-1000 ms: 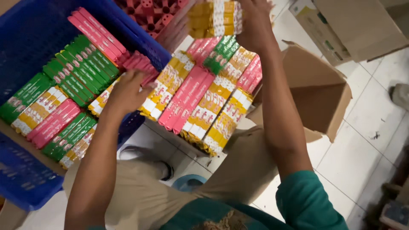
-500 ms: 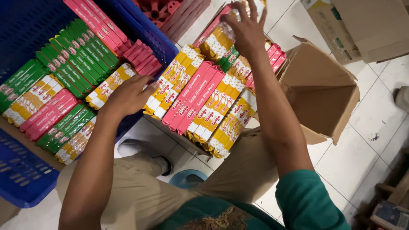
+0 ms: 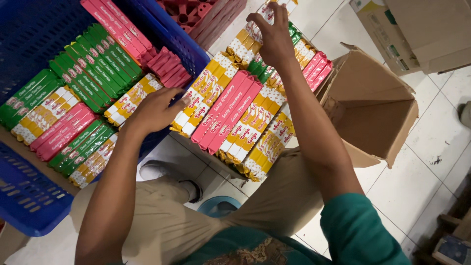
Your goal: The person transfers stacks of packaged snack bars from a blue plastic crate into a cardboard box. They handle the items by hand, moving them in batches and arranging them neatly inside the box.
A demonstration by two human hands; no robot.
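Head view: left hand [image 3: 154,112] and right hand [image 3: 274,41] clasp opposite ends of a row of long yellow, pink and green wafer packs [image 3: 235,115], lengths running diagonally, between blue plastic crate [image 3: 29,206] of similar packs and open cardboard box [image 3: 378,113].

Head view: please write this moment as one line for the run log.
left hand: on near end of packet stack | right hand: on far end | stack: yellow, pink packets, over open carton | blue crate: left, packets inside
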